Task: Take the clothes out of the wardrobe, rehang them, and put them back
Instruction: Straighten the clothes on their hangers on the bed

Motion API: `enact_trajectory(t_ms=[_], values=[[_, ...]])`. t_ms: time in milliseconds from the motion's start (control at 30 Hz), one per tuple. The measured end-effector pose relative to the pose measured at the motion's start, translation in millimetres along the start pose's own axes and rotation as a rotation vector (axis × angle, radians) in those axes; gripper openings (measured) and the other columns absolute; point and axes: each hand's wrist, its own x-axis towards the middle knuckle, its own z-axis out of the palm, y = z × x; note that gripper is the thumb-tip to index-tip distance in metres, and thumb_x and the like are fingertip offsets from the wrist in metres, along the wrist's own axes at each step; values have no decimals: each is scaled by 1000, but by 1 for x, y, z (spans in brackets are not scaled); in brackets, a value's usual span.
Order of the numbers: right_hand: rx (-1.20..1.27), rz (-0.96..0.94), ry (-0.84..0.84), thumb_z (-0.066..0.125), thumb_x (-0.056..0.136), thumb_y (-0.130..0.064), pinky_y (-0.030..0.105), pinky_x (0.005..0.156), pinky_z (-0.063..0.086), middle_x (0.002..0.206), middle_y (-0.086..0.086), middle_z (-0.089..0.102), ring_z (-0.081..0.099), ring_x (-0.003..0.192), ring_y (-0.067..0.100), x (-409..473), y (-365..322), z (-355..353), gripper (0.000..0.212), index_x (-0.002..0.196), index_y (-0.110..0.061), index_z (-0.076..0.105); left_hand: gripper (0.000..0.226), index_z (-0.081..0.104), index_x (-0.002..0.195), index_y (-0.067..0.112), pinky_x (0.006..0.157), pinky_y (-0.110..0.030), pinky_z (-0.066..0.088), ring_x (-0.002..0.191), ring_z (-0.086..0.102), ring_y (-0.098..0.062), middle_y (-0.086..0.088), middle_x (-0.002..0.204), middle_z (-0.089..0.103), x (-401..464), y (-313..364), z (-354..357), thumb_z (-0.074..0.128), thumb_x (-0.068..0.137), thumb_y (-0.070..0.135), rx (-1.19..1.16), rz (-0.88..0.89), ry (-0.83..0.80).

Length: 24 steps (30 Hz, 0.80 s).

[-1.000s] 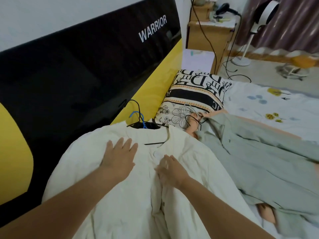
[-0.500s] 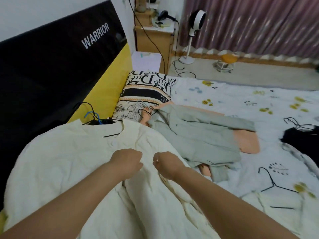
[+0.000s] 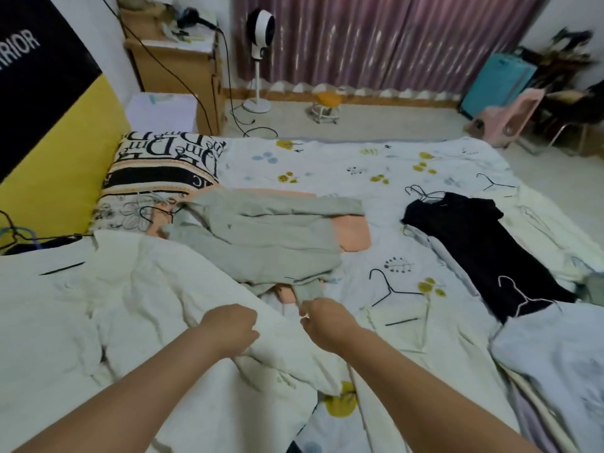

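Single head-worn wide-angle view: the camera is looking forward and down from the person's head, across the bed (image 3: 327, 158) toward the curtain (image 3: 376, 37) on the far wall. The two forearms are entering from the bottom edge, with the left hand (image 3: 228, 328) and right hand (image 3: 327, 322) lying close below the lens. The wide lens is bending the edges, and no second view is sharing the scene.

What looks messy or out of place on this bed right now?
Clothes lie scattered flat across the bed. A bare black hanger lies loose on the sheet. The grey jacket sprawls rumpled over a peach garment. Both hands bunch the cream shirt.
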Motion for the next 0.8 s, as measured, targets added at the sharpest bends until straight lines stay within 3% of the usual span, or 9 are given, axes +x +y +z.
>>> enact_trajectory(t_ms=[100,333,633,733,767,800], values=[[13,55,-4,37,98,-19,36,93,41,125,14,53,49,116,30,-6,54,5,32,122,-5,54,37,50,124,15,76,-26,35,107,51,-19,-3,126,53,24,46,9,36,97,34,-34,30,3],[19,148,-15,38,96,-16,35,94,42,128,10,48,42,119,27,-2,184,27,34,128,-11,49,36,47,126,15,78,-28,34,114,50,-21,-3,127,52,89,144,43,33,98,33,-112,58,20],[3,320,-14,38,93,-10,30,92,39,136,7,38,39,122,24,33,345,65,44,136,-14,35,40,38,134,17,96,-31,40,118,45,-21,-2,130,45,188,234,106,30,97,33,-164,-43,11],[-24,381,-20,35,93,-7,31,98,35,146,10,27,33,129,26,50,381,76,50,142,-13,26,40,47,115,17,71,-37,55,91,65,-24,-6,107,64,216,249,120,37,82,36,-208,-53,137],[-34,392,-23,33,93,-6,32,102,33,150,12,21,28,134,27,56,392,80,54,145,-13,21,40,49,117,14,71,-37,56,93,66,-27,-11,109,65,226,252,125,42,83,34,-231,-69,165],[-40,398,-25,32,93,-5,32,105,30,154,12,14,23,138,28,62,402,84,58,147,-13,14,44,45,129,9,87,-41,50,112,58,-30,-17,128,55,235,257,129,44,90,28,-275,-89,128]])
